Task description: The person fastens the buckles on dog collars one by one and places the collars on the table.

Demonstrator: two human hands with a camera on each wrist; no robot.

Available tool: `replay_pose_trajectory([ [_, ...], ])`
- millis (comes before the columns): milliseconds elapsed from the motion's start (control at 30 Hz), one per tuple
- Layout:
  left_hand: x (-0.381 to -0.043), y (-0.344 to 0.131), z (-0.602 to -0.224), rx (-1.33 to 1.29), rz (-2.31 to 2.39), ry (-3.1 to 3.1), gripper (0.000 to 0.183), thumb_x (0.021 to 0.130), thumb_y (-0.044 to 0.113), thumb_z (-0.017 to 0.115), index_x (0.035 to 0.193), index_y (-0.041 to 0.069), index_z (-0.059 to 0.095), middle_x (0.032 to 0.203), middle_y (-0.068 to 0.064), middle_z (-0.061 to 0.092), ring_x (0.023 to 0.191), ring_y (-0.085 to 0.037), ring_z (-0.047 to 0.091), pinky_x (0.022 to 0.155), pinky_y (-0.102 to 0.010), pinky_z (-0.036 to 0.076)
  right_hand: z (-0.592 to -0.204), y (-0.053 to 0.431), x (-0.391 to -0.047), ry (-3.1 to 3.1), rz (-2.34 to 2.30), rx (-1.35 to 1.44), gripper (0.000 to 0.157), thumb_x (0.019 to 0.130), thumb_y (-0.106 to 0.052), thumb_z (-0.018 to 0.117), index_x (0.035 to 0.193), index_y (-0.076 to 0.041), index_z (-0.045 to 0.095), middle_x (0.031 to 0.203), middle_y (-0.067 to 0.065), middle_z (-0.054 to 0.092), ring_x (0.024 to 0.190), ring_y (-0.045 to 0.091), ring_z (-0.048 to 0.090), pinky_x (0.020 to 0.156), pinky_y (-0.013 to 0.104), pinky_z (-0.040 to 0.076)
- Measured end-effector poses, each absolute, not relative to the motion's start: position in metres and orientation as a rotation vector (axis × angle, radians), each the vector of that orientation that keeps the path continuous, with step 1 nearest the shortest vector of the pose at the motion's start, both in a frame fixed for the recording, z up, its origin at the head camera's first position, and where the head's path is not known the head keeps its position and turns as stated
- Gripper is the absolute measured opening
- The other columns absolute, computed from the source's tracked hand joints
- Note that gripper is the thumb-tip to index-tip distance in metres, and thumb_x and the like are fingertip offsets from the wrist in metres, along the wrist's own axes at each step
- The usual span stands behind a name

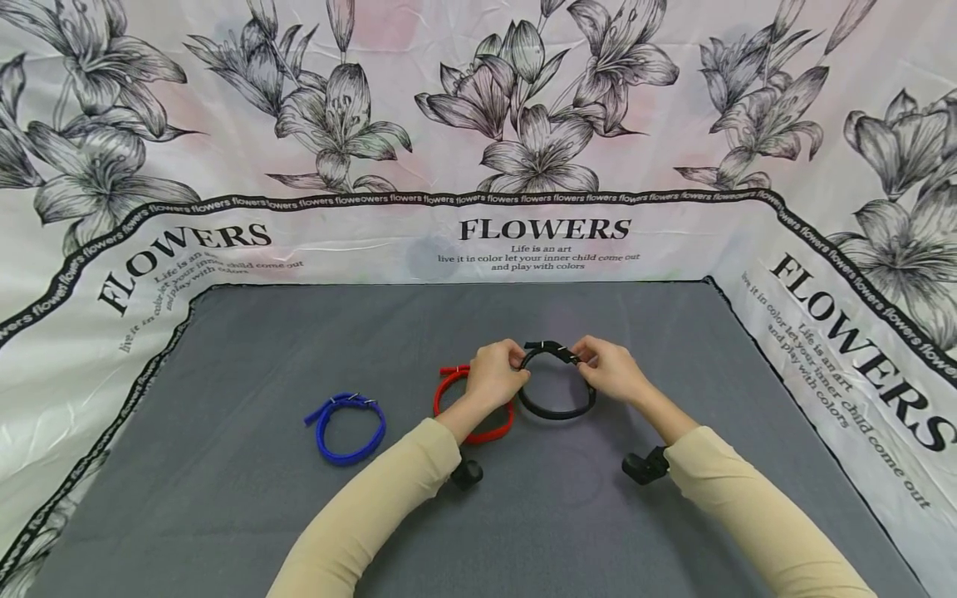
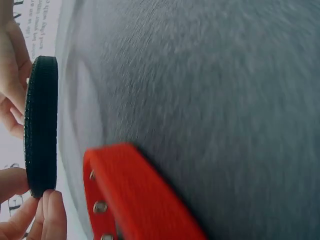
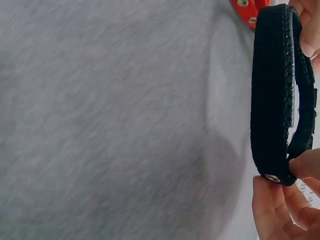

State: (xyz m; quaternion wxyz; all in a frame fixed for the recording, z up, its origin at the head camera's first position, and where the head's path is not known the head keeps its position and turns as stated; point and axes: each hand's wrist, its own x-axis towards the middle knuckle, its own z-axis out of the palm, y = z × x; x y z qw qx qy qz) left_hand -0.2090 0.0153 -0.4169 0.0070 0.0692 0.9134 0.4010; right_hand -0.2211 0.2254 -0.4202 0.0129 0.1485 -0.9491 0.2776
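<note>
Both hands hold a black buckled collar (image 1: 557, 414), closed into a loop. At the loop's left side, my left hand (image 1: 497, 374) pinches the band between thumb and fingers. My right hand (image 1: 609, 370) pinches the opposite side, close to the buckle. The right wrist view shows a metal eyelet on the black band (image 3: 270, 100) by the right fingertips. A red collar (image 1: 489, 435) lies under the left hand and wrist, partly hidden by them; its metal eyelets show in the left wrist view. Farther left rests a blue collar (image 1: 351, 458), also looped and buckled.
Grey cloth (image 1: 247, 515) covers the work surface. White fabric with lily drawings and printed words (image 1: 546, 241) rises at the back and sides. Dark camera mounts (image 1: 645, 467) hang beneath both wrists.
</note>
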Motion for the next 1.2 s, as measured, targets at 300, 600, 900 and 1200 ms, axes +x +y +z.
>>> replay_pose_trajectory([
  [300,-0.210,0.036,-0.425,0.232,1.103,2.901,0.021,0.076,0.017,0.074,0.097,0.013,0.068,0.083,0.003,0.066,0.072,-0.014,0.061,0.066,-0.027,0.048,-0.427,0.240,-0.221,-3.001,0.746,0.473,0.020,0.080,-0.002,0.058,0.099,-0.003,0.063,0.089,0.013,0.066,0.078,0.026,0.063,0.066,0.040,0.047],
  [600,-0.210,0.052,-0.434,0.226,1.013,2.933,0.021,0.076,0.018,0.074,0.097,0.016,0.067,0.080,0.005,0.065,0.068,-0.013,0.060,0.059,-0.026,0.047,-0.429,0.250,-0.220,-3.086,0.662,0.447,0.019,0.079,-0.003,0.057,0.098,-0.004,0.061,0.078,0.007,0.060,0.058,0.014,0.051,0.053,0.032,0.040],
  [900,-0.204,0.058,-0.437,0.285,0.909,2.939,0.028,0.077,0.023,0.074,0.102,0.014,0.065,0.082,0.003,0.066,0.070,-0.015,0.063,0.061,-0.029,0.049,-0.431,0.254,-0.216,-3.130,0.632,0.405,0.019,0.080,-0.003,0.057,0.098,-0.004,0.061,0.079,0.006,0.060,0.063,0.016,0.053,0.056,0.033,0.042],
  [1200,-0.208,0.048,-0.433,0.324,0.881,2.924,0.027,0.080,0.028,0.071,0.104,0.015,0.065,0.082,0.004,0.065,0.065,-0.012,0.059,0.054,-0.025,0.045,-0.424,0.254,-0.215,-3.159,0.622,0.466,0.018,0.086,-0.010,0.059,0.102,-0.002,0.060,0.073,0.004,0.057,0.055,0.012,0.048,0.051,0.028,0.038],
])
